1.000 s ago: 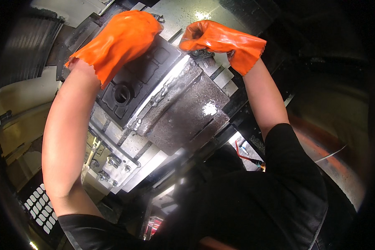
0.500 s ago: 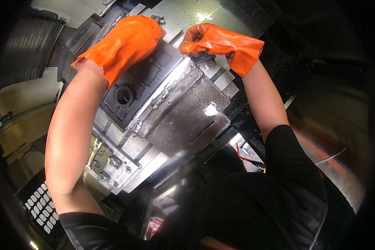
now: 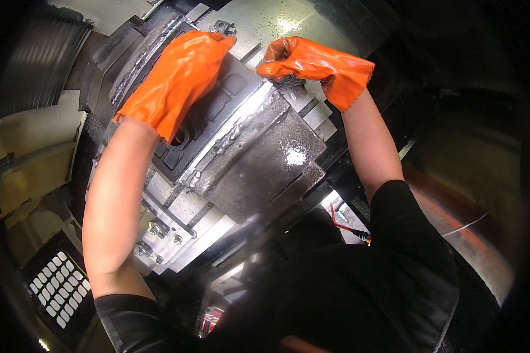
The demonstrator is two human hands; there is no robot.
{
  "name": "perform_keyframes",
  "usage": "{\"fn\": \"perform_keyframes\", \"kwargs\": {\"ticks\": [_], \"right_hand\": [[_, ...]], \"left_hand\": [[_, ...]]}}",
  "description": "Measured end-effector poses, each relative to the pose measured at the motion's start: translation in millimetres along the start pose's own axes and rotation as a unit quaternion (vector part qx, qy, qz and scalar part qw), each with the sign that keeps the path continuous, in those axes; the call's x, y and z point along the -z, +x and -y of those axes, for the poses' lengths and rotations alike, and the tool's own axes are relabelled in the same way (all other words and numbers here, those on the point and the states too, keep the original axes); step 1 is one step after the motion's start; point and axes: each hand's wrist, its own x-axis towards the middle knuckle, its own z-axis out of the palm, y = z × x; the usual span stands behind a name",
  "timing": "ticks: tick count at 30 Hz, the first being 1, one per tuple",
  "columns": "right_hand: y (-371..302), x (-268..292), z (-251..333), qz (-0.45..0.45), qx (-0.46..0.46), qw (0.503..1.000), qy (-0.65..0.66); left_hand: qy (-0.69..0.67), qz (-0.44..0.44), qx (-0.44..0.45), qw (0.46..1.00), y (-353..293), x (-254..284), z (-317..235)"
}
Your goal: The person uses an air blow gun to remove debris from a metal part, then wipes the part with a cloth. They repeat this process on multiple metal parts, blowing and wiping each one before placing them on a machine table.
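Left hand (image 3: 176,82) has shifted, now partly hiding the metal casting's (image 3: 262,156) round hole (image 3: 184,137), its fingers unreadable; the right hand (image 3: 297,59) seems curled, grip unclear.

Left hand (image 3: 179,79) bars the way over the metal block (image 3: 259,167), right hand (image 3: 315,63) crowds its far right corner, just a narrow gap between them! Bolts (image 3: 178,239) jut near its left end; above its rough near side, room!
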Motion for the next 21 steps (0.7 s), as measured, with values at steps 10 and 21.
{"fn": "perform_keyframes", "kwargs": {"ticks": [10, 21], "right_hand": [[6.6, -23.9, 31.9, -0.239, -0.049, 0.968, -0.062], [50.7, -53.1, 51.8, -0.178, -0.082, 0.978, -0.068]], "left_hand": [[-0.083, -0.279, 0.442, 0.849, -81.1, 35.9, -48.6], [-0.521, -0.394, 0.692, 0.307, -154.2, 7.6, -77.4]]}}
